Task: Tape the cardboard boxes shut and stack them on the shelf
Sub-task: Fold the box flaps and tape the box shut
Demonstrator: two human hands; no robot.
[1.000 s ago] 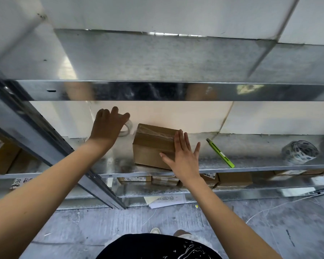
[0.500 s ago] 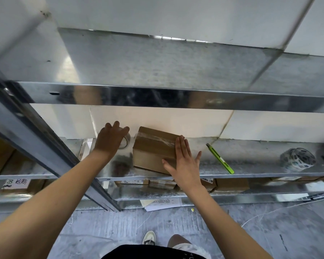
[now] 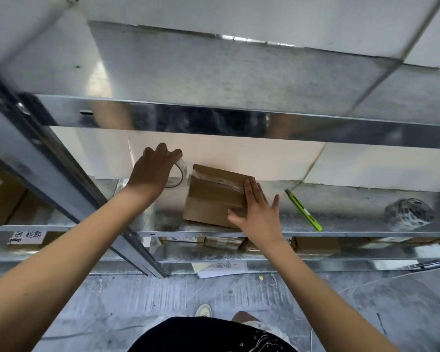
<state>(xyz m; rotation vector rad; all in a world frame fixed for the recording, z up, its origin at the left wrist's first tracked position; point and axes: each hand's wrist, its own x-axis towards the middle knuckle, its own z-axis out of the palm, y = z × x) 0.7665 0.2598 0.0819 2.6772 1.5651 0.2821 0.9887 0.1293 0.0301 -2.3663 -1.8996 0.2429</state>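
Taping: your left hand [image 3: 153, 171] curls around the clear tape roll [image 3: 177, 174], just left of the small brown cardboard box [image 3: 214, 194].
Box: on the metal shelf [image 3: 341, 224].
Right hand [image 3: 258, 214]: flat, fingers spread, pressing the box's right end.

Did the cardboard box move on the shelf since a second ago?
No. The cardboard box keeps its spot beside the green cutter on the shelf, with the right hand flat on it.
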